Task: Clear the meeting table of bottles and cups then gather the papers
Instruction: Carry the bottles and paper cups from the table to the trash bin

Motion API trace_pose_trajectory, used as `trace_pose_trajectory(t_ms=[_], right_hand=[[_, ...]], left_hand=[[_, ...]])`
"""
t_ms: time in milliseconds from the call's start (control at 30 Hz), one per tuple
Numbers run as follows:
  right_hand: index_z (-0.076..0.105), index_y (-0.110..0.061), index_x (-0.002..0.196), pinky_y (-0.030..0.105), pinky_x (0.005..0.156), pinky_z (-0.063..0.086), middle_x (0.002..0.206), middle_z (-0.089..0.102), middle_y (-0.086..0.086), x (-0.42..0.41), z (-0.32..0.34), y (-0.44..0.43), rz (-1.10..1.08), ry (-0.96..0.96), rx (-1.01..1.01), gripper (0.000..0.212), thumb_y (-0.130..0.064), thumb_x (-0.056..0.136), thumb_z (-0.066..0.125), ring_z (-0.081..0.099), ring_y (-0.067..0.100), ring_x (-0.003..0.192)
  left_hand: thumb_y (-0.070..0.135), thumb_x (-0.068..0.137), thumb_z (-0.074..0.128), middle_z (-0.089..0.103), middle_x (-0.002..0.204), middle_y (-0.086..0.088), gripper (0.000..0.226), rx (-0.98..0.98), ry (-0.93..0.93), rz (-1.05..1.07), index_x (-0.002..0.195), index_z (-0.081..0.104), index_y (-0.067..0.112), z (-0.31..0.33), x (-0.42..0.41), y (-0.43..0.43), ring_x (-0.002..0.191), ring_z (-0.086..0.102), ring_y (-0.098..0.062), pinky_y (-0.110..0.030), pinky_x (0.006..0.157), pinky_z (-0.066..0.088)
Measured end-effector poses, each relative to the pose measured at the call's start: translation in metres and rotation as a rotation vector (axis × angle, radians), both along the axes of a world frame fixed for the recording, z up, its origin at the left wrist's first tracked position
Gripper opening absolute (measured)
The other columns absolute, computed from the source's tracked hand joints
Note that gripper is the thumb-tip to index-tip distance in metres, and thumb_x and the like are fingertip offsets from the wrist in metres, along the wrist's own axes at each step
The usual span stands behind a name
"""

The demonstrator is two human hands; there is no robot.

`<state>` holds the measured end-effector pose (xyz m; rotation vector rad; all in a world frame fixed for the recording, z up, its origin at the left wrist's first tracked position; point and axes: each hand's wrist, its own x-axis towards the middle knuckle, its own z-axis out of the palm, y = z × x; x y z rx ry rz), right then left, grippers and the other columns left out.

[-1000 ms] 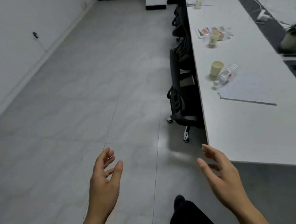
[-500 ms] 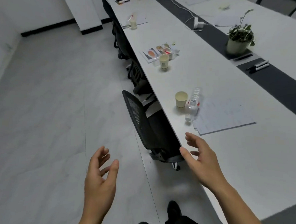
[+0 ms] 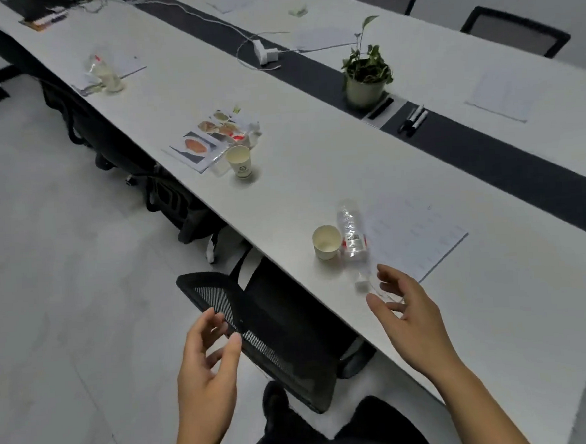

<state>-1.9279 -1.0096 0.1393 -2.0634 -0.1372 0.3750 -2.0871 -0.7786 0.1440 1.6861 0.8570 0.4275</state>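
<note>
Where it lies, clear bottle (image 3: 351,233), red label

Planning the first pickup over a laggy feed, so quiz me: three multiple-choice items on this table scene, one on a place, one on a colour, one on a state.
1. Where is the nearest cream paper cup relative to the clear plastic bottle?
A. beside it, on the side toward the table edge with the chairs
B. on the printed sheet
C. next to the potted plant

2. What colour is the strip along the middle of the white table?
A. red
B. black
C. yellow

3. How is the bottle placed?
A. standing upright
B. lying on its side
C. stuffed inside the cup

Answers:
1 A: the cup stands upright right beside the bottle, nearer the chairs.
2 B: the band is dark against the white top.
3 B: its length lies along the tabletop, cap toward the right hand, which holds nothing.
</note>
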Motion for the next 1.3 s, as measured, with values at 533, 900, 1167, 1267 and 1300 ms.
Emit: trace_pose_trajectory(t_ms=[533, 900, 1167, 1267, 1300], right_hand=[[0.017, -0.029, 0.157, 0.038, 0.107, 0.043, 0.156, 0.027, -0.002, 0.11, -0.097, 0.039, 0.073, 0.179, -0.372, 0.081, -0.042, 0.093, 0.064, 0.042, 0.016, 0.137], [0.004, -0.024, 0.158, 0.039, 0.097, 0.047, 0.144, 0.042, 0.005, 0.141, -0.134, 0.042, -0.013, 0.276, -0.361, 0.095, -0.043, 0.089, 0.067, 0.052, 0.024, 0.125], [0.044, -0.032, 0.131, 0.022, 0.085, 0.051, 0.119, 0.058, -0.022, 0.136, -0.087, -0.011, -0.384, 0.204, -0.031, 0.071, -0.03, 0.075, 0.086, 0.06, -0.002, 0.104], [0.056, -0.033, 0.115, 0.013, 0.071, 0.05, 0.105, 0.063, -0.023, 0.138, -0.064, -0.014, -0.495, 0.178, 0.102, 0.053, -0.031, 0.073, 0.088, 0.062, -0.009, 0.09], [0.058, -0.034, 0.113, 0.012, 0.071, 0.05, 0.103, 0.064, -0.023, 0.136, -0.055, -0.015, -0.527, 0.146, 0.151, 0.049, -0.032, 0.073, 0.087, 0.063, -0.008, 0.09]], left_hand=[[0.018, 0.093, 0.066, 0.055, 0.134, 0.003, 0.053, -0.056, 0.124, -0.302, 0.142, 0.045, 0.02, -0.088, 0.173, 0.058, 0.12, 0.053, 0.004, -0.019, 0.093, 0.048], [0.051, 0.069, 0.083, -0.001, 0.166, 0.0, 0.126, 0.268, 0.354, -0.578, 0.158, 0.001, 0.019, -0.145, 0.244, -0.003, 0.152, -0.005, -0.01, -0.032, 0.12, 0.008], [0.047, 0.077, 0.078, 0.046, 0.146, 0.01, 0.083, 0.162, 0.326, -0.42, 0.146, 0.037, 0.023, -0.129, 0.274, -0.017, 0.125, 0.052, -0.012, -0.038, 0.1, 0.049], [0.035, 0.08, 0.08, 0.048, 0.133, 0.013, 0.077, 0.137, 0.24, -0.296, 0.144, 0.039, 0.023, -0.097, 0.27, -0.011, 0.115, 0.055, -0.012, -0.031, 0.093, 0.05], [0.032, 0.08, 0.08, 0.048, 0.132, 0.014, 0.075, 0.138, 0.201, -0.279, 0.143, 0.04, 0.024, -0.086, 0.266, -0.006, 0.113, 0.055, -0.009, -0.032, 0.093, 0.05]])
